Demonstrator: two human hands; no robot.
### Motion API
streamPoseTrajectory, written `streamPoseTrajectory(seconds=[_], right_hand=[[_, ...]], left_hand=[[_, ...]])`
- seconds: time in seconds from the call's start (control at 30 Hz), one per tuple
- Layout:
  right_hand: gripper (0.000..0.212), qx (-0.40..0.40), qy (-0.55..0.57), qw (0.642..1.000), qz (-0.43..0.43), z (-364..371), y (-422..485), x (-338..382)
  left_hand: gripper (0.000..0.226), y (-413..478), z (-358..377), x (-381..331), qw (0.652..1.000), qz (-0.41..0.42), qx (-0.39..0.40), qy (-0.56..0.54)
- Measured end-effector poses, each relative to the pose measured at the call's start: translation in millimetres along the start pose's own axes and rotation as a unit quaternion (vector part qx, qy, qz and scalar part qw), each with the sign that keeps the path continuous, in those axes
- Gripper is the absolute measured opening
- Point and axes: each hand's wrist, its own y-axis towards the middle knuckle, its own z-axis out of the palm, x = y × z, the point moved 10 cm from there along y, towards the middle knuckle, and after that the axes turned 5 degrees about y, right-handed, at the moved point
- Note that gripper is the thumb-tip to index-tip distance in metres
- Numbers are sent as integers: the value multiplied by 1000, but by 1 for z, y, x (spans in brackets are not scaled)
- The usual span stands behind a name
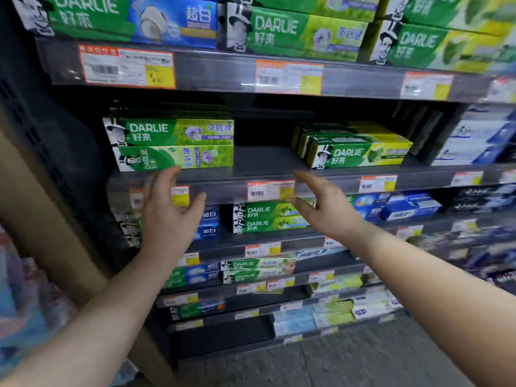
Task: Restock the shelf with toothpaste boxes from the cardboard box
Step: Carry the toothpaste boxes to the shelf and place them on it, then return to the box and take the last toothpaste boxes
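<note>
1. Presently, left hand: open, fingers spread and pointing up, palm turned inward; holds nothing. Its fingertips sit just under the front edge of the lower box in the stack at 11 o'clock; touching or just short cannot be told.

2. Right hand: open, fingers loosely extended toward 9 o'clock; holds nothing. It hangs in front of the shelf lip, near a price tag.

3. Stack of two green toothpaste boxes: on the middle shelf at 11 o'clock from centre. Upper box faces front, print upright; lower box lies on a side, print turned. Long axes run left to right, parallel to the shelf edge.

4. Second group of green and yellow boxes: same shelf at 1 o'clock, angled slightly, well apart from the stack.

5. Bare shelf gap: between the two groups, directly at 12 o'clock above both hands.

6. Cardboard box: none clearly in view; a brown surface at 9 o'clock may be part of one, not certain.

7. Key relation, as judged: the stack lies up and left of the hands, left hand far nearer; any squaring of it falls to that hand, pushing along the long axis or back toward 12.
</note>
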Motion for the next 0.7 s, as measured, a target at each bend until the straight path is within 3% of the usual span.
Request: streamPoseTrajectory(seconds=[0.17,0.37,0.7], right_hand=[[54,21,24,995,91,-43,-72,-80],[57,-3,32,975,221,-136,-215,-211],[59,-39,-27,918,394,-267,-447,-359]], left_hand=[[50,-60,114,-43,978,-8,208,17],[57,-187,263,-120,912,17,400,94],[61,-393,428,-273,795,124,581,122]])
